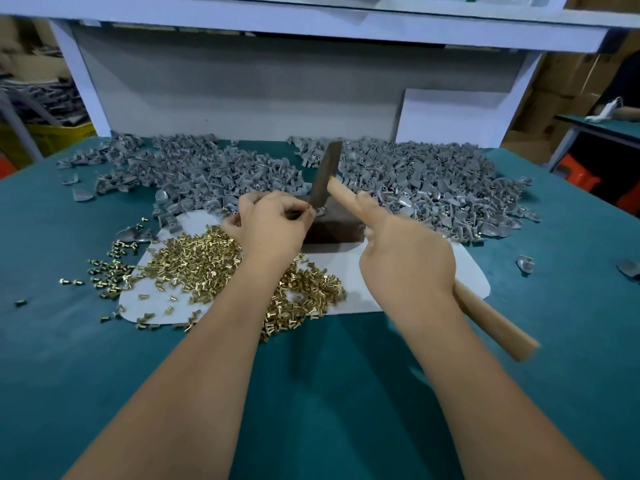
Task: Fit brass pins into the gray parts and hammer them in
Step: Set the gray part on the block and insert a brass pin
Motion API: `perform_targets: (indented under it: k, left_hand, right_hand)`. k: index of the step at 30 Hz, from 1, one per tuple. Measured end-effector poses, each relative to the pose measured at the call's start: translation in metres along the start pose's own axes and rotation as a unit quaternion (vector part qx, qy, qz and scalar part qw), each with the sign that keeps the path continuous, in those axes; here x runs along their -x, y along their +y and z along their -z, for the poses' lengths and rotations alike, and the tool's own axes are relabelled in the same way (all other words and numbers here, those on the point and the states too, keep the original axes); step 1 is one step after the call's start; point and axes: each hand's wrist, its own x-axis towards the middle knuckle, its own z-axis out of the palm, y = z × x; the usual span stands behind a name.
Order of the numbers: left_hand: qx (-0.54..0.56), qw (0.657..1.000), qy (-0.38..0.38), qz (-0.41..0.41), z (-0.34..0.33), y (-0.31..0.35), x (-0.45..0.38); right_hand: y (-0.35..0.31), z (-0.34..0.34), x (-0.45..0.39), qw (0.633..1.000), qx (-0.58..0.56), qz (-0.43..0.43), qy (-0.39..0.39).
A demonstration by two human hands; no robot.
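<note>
My right hand [405, 258] grips the wooden handle of a hammer [485, 313], whose dark metal head [327, 174] points down toward a dark block [332, 230] on the white sheet [349, 271]. My left hand [273, 226] sits at the block's left edge, fingers curled and pinching a small gray part [320, 212] that is mostly hidden. A heap of brass pins [201, 265] lies on the sheet under my left wrist. Gray parts lie piled behind, one heap at the left [207, 171] and one at the right [433, 181].
Everything rests on a teal table [329, 393]. Loose brass pins [104, 271] scatter to the left of the sheet. Stray gray parts [524, 263] lie at the right. A white shelf frame [86, 81] and back panel stand behind the piles.
</note>
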Motion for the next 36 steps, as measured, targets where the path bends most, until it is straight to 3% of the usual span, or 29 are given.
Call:
perform_targets:
  k: [6,10,15,19,27,36]
  left_hand:
    - [-0.033,0.999,0.014,-0.021,-0.003,-0.002,-0.002]
    - [0.002,1.000,-0.004,0.001,-0.001,0.000,0.000]
    - [-0.022,0.999,0.023,-0.009,-0.002,0.001,0.001]
    - [-0.007,1.000,-0.006,0.007,0.000,0.003,0.000]
    - [0.007,0.999,-0.044,0.014,0.005,0.002,0.002]
    - [0.106,0.991,-0.077,0.025,0.016,0.008,0.007]
  right_hand:
    - [0.005,0.005,0.001,0.996,-0.022,-0.036,0.076]
    - [0.000,0.002,0.000,1.000,0.004,-0.010,-0.021]
    - [-0.001,0.006,0.001,0.997,-0.009,-0.033,0.068]
    - [0.002,-0.001,-0.003,1.000,0.006,-0.019,-0.012]
    - [0.027,-0.009,-0.011,0.991,-0.051,-0.096,0.074]
    - [0.055,-0.027,-0.019,0.985,-0.001,-0.168,-0.031]
